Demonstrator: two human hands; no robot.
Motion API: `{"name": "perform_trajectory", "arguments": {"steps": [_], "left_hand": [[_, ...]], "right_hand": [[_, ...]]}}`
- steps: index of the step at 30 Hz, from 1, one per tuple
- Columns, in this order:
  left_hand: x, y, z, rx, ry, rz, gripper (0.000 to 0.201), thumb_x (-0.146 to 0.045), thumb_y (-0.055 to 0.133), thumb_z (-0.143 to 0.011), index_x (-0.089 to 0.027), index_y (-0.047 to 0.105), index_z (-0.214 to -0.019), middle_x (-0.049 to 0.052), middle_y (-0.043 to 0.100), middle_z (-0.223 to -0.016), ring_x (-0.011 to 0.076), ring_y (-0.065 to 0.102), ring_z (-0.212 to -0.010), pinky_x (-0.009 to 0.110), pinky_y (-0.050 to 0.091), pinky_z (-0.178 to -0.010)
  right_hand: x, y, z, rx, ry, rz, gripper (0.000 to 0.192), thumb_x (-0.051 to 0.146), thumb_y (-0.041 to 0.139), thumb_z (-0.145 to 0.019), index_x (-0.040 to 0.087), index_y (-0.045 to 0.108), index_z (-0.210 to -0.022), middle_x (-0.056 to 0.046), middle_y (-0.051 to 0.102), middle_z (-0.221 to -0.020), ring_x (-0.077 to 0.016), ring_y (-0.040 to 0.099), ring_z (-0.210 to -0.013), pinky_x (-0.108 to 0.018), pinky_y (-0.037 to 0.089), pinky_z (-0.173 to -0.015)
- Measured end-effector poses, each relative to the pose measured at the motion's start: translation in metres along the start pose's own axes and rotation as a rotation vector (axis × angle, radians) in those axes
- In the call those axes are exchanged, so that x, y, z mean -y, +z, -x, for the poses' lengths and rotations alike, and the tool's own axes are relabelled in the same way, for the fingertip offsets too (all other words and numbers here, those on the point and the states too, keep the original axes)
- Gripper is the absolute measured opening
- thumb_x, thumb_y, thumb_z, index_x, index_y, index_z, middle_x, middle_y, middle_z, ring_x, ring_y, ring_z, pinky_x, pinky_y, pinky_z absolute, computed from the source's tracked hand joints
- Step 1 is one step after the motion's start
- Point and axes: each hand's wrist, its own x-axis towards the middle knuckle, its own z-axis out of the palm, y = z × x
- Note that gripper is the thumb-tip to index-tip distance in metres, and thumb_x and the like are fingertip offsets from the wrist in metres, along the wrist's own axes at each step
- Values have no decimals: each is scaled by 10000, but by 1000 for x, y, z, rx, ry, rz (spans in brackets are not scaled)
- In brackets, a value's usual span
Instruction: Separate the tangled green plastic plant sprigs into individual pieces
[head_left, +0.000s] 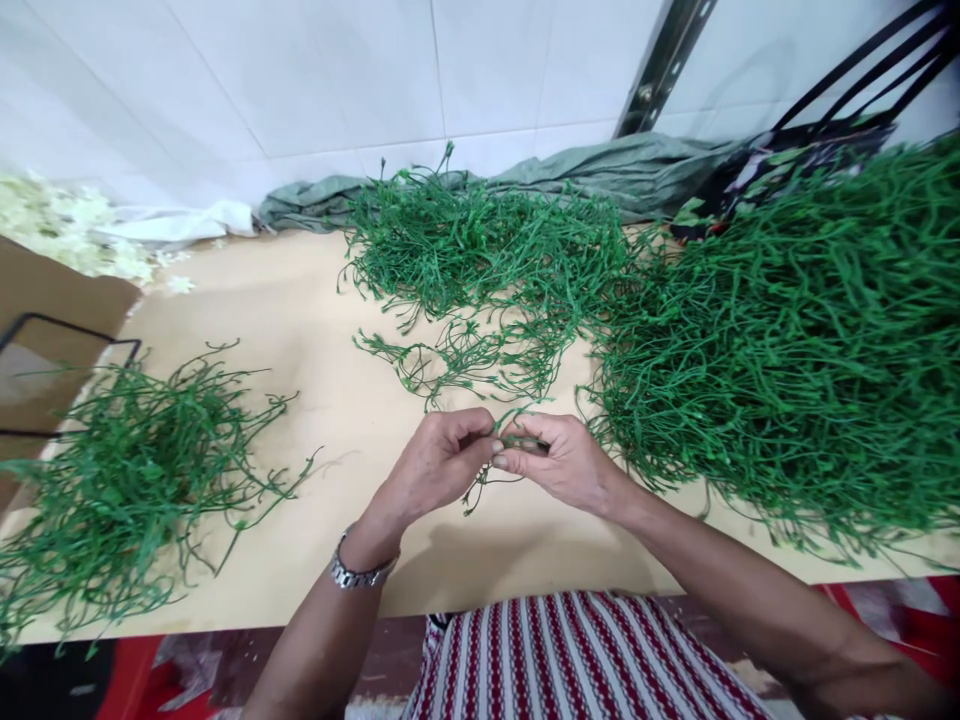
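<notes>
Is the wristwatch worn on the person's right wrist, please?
No, the wristwatch sits on the left wrist, while both the left hand and the right hand pinch a green stem over the table.

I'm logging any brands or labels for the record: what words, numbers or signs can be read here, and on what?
None: no readable text anywhere.
The wristwatch on the left hand shows only its band.
The green stems held by both hands, the right hand and the table bear no writing.
</notes>
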Motion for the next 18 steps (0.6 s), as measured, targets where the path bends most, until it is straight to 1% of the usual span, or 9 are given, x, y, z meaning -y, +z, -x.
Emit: {"name": "perform_trajectory", "arguments": {"steps": [3,5,7,10,12,15,18], "left_hand": [[3,1,0,8,9,-1,246,-225,479,-779,-154,413,-552,-46,292,-522,81,290,-515,212,233,-480],[3,1,1,5,57,-72,245,-229,456,-806,-153,433,-574,-42,326,-524,83,310,-514,211,253,-490],[2,0,4,-3,148,-213,237,-200,417,-828,-154,444,-596,-32,365,-534,88,336,-518,215,271,-505],[1,-2,10,-6,347,-511,222,-85,360,-798,-157,436,-603,-13,392,-553,108,350,-532,239,265,-519],[0,-3,14,14,458,-677,227,-23,341,-748,-162,420,-587,-6,382,-549,120,325,-525,254,250,-514],[-3,-5,19,48,543,-783,229,11,333,-704,-165,421,-587,0,384,-547,130,304,-522,258,255,-513],[-7,-4,22,53,580,-800,224,14,336,-690,-167,429,-595,2,393,-549,133,304,-527,261,263,-514]], "right_hand": [[1,-3,2,-1,-12,36,148,282,585,-740,143,557,-701,29,487,-609,-72,409,-541,-185,323,-479],[2,-6,2,29,-14,64,140,270,554,-757,144,534,-697,38,447,-598,-66,384,-534,-181,299,-467],[4,-9,3,97,-14,84,156,268,513,-780,152,491,-678,49,388,-581,-63,349,-523,-180,270,-455],[8,-13,6,225,-26,168,201,253,459,-807,161,428,-631,58,311,-555,-62,293,-506,-187,233,-446],[11,-13,9,309,-45,207,205,228,427,-816,160,412,-624,53,325,-562,-65,295,-516,-192,244,-461],[18,-14,16,382,-26,222,206,183,359,-833,160,404,-634,45,350,-566,-70,311,-523,-200,258,-477],[25,-15,24,378,12,273,219,136,343,-822,169,371,-607,51,323,-533,-69,296,-502,-204,241,-465]]}}
